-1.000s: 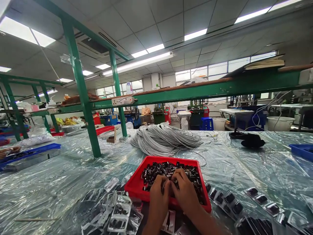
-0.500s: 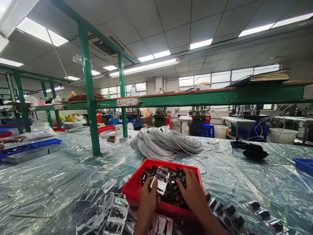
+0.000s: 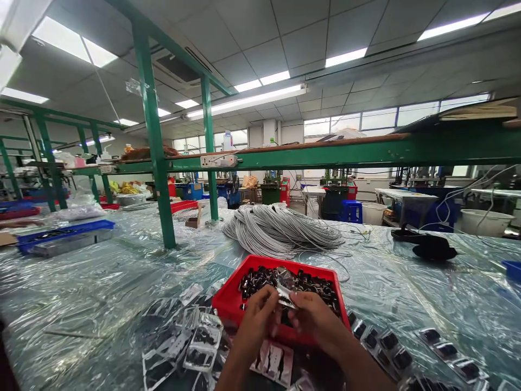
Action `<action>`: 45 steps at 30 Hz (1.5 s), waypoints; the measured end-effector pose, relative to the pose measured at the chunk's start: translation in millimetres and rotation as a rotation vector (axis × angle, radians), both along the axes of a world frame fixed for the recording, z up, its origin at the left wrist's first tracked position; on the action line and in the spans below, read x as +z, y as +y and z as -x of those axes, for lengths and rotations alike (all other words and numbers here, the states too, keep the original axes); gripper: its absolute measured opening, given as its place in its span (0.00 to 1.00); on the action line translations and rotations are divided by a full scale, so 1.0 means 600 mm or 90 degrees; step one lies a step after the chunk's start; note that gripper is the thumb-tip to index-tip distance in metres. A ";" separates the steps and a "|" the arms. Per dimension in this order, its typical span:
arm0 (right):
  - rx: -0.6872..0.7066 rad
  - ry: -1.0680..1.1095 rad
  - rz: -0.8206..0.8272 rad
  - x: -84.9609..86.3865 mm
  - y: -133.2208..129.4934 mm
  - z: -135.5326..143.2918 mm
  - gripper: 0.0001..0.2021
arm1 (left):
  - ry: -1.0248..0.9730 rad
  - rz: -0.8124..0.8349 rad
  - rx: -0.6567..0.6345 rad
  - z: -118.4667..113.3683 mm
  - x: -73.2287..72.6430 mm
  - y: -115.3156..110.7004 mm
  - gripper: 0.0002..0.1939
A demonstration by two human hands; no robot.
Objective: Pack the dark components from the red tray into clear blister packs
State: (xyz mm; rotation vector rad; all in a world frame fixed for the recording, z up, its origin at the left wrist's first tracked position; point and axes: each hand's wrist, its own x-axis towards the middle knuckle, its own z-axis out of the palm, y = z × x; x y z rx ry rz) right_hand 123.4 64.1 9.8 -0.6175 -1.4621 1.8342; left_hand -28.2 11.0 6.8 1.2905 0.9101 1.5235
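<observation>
Far to my left a blue tray [image 3: 65, 237] sits on the crinkled clear plastic sheet [image 3: 122, 277] that covers the whole table, with a green steel post [image 3: 157, 157] rising from the table behind it. Nearer me, a loose heap of filled little bags [image 3: 195, 342] lies just left of the red tray [image 3: 228, 298], glossy and overlapping.

My left hand [image 3: 254, 320] is over the tray's near edge, thumb and fingers pinched on the left side of a small clear bag [image 3: 286, 288]. My right hand [image 3: 315, 320] grips the same bag from the right, fingers closed on its edge. The bag hangs between both hands, just above the black parts [image 3: 309, 285] piled in the tray.

I judge the bag nearly weightless, limp and slick; it would crumple or slide if squeezed in the middle, so the edges near its mouth are the place to hold, one side per hand. The parts below look like small hard plastic pieces, shiny and blocky, easy to spill.

Behind the tray a thick coil of grey cable [image 3: 280, 231] rests on the sheet, stiff-looking and ropy. To my right, a row of packed bags [image 3: 382, 345] runs along the table, and a dark flat object [image 3: 433, 251] lies further off; I cannot tell what it is.
</observation>
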 end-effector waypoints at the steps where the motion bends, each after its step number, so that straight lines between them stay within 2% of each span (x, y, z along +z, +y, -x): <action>1: 0.021 0.002 0.029 -0.001 -0.002 0.002 0.25 | -0.020 0.005 -0.006 -0.001 -0.001 0.001 0.20; 2: 0.010 -0.019 0.023 -0.001 -0.003 0.004 0.25 | -0.025 0.009 0.002 -0.003 -0.002 0.003 0.20; 3: -0.044 -0.058 -0.022 0.000 -0.004 0.005 0.25 | -0.014 0.008 0.025 -0.004 -0.003 0.006 0.21; 5: -0.232 -0.152 -0.198 0.002 -0.005 0.005 0.22 | 0.037 -0.007 0.100 -0.004 -0.005 0.010 0.23; 6: -0.306 -0.193 -0.297 0.004 -0.005 0.003 0.20 | 0.066 -0.015 0.130 -0.004 -0.005 0.011 0.23; 7: -0.342 -0.221 -0.378 0.006 -0.005 0.001 0.18 | 0.093 -0.021 0.142 -0.003 -0.004 0.011 0.23; 8: -0.331 -0.237 -0.431 0.008 -0.005 -0.002 0.16 | 0.115 -0.020 0.129 -0.002 -0.003 0.009 0.23; 9: -0.279 -0.247 -0.459 0.009 -0.006 -0.004 0.16 | 0.133 -0.011 0.098 0.000 -0.001 0.006 0.22; 11: -0.167 -0.245 -0.469 0.011 -0.008 -0.009 0.16 | 0.154 0.017 0.017 0.005 0.003 -0.003 0.20; 13: -0.110 -0.236 -0.472 0.011 -0.009 -0.013 0.17 | 0.167 0.040 -0.039 0.009 0.007 -0.012 0.19; 15: -0.075 -0.246 -0.495 0.010 -0.008 -0.017 0.16 | 0.208 0.039 -0.037 0.010 0.011 -0.017 0.17; 18: -0.103 -0.273 -0.589 0.009 -0.004 -0.019 0.16 | 0.296 0.005 0.064 0.008 0.015 -0.016 0.17; 21: -0.192 -0.262 -0.653 0.006 -0.003 -0.021 0.14 | 0.332 -0.016 0.194 0.009 0.018 -0.011 0.17; 25: -0.239 -0.221 -0.514 0.003 -0.008 -0.019 0.15 | 0.343 -0.022 0.332 0.018 0.020 -0.006 0.17; 27: -0.231 -0.217 -0.479 0.002 -0.012 -0.013 0.14 | 0.350 -0.029 0.337 0.018 0.019 -0.005 0.16; 32: -0.214 -0.253 -0.560 0.005 -0.020 -0.003 0.11 | 0.386 -0.069 0.241 -0.001 0.019 -0.010 0.15; 34: -0.185 -0.246 -0.566 0.007 -0.017 -0.008 0.09 | 0.431 -0.095 0.243 -0.005 0.020 -0.012 0.15; 37: -0.161 -0.236 -0.517 0.005 -0.003 -0.021 0.12 | 0.481 -0.102 0.343 0.008 0.021 -0.010 0.16; 39: -0.216 -0.257 -0.499 0.002 0.010 -0.029 0.13 | 0.472 -0.079 0.446 0.031 0.022 -0.008 0.15; 41: -0.342 -0.309 -0.579 0.004 0.018 -0.033 0.13 | 0.461 -0.051 0.555 0.058 0.024 -0.007 0.12; 43: -0.457 -0.351 -0.719 0.011 0.013 -0.030 0.13 | 0.456 -0.027 0.644 0.084 0.028 -0.009 0.11; 44: -0.462 -0.361 -0.775 0.014 0.004 -0.025 0.13 | 0.456 -0.018 0.675 0.093 0.030 -0.011 0.12; 45: -0.418 -0.372 -0.813 0.016 -0.009 -0.017 0.12 | 0.458 -0.013 0.698 0.099 0.032 -0.013 0.14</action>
